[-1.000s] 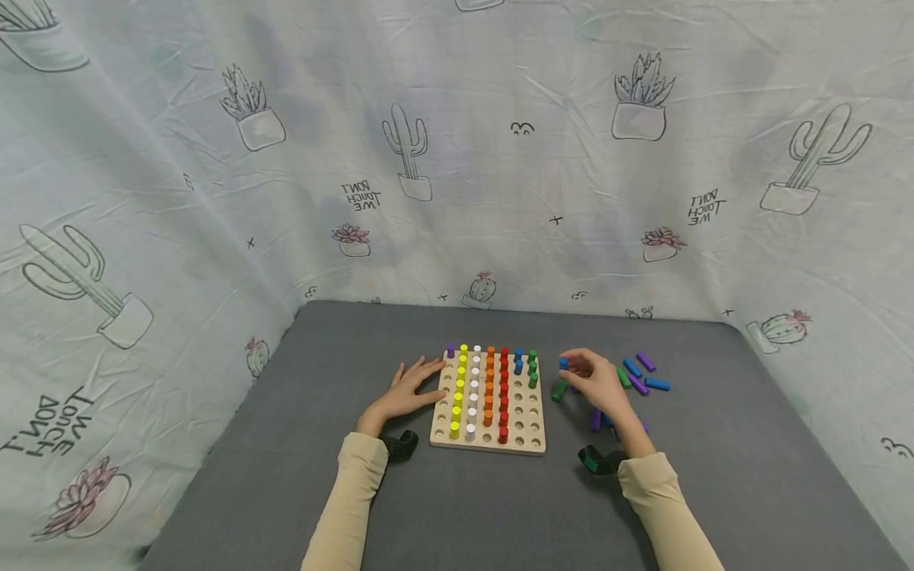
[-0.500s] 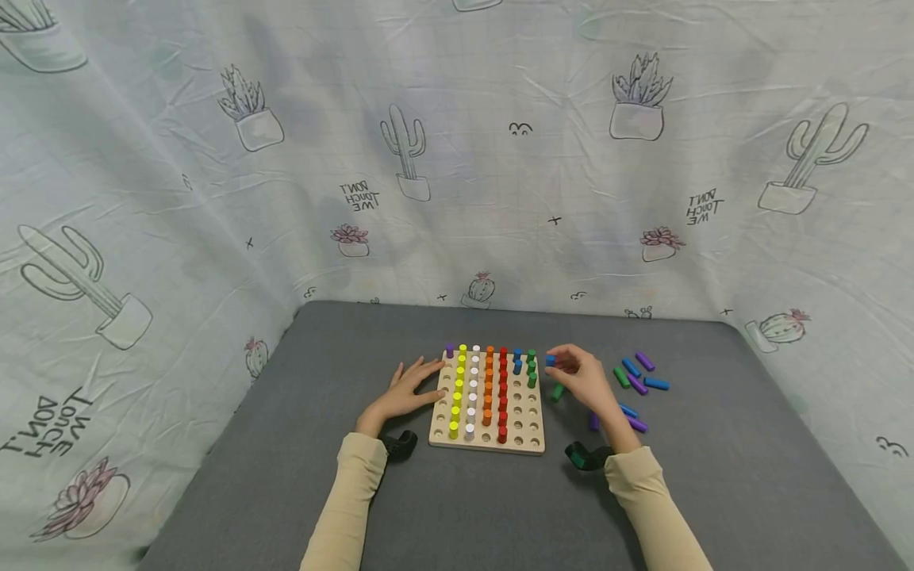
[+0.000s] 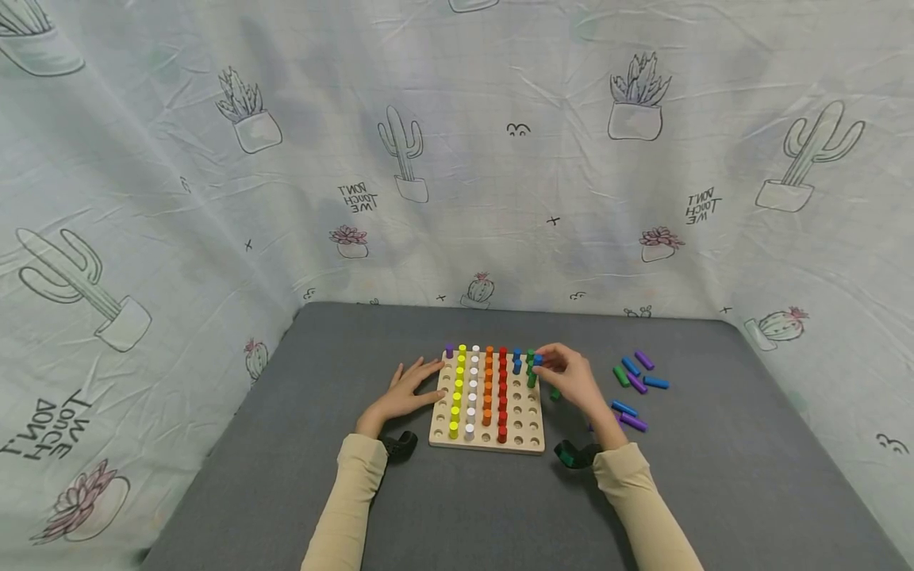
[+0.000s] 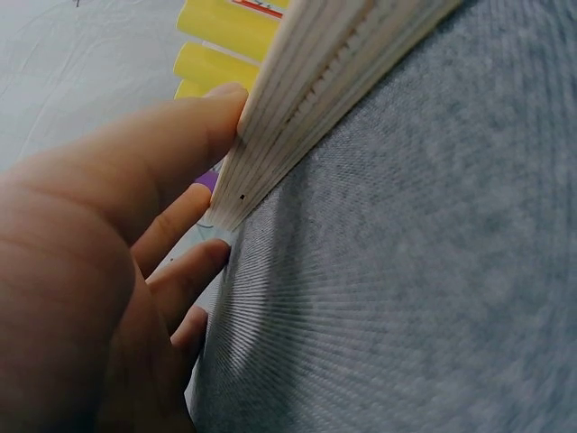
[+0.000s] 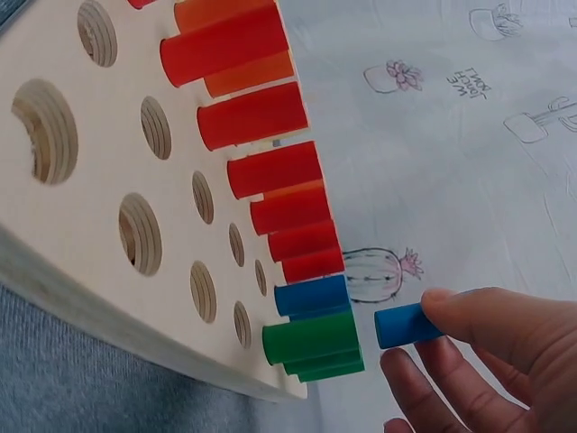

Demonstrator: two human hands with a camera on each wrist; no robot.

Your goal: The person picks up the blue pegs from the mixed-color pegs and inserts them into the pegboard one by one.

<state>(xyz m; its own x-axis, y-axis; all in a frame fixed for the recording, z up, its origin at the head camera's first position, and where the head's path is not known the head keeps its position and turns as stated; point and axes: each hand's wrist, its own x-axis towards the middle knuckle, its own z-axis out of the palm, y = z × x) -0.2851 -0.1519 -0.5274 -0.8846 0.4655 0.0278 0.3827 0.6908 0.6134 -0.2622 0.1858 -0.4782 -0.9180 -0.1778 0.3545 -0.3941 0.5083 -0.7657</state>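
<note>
A wooden pegboard (image 3: 493, 446) lies on the grey table with columns of yellow, white, orange, red, blue and green pegs, and one purple peg (image 3: 450, 350) in its far left corner. Between thumb and fingers, my right hand (image 3: 574, 382) pinches a blue peg (image 5: 407, 326), held just above the standing green pegs (image 5: 311, 338) at the board's right side. My left hand (image 3: 405, 394) rests along the board's left edge with fingers spread. In the left wrist view its thumb touches the board's side (image 4: 270, 135). Bare holes show in the blue and green columns.
Loose blue, purple and green pegs lie to the right of the board, among them a green peg (image 3: 621, 376) and a purple peg (image 3: 633, 422). My right forearm partly covers some. A patterned curtain (image 3: 457, 159) rises behind the table.
My right hand has moved left with the blue peg, from beside the loose pegs to over the board's right edge. The left hand has stayed in place.
</note>
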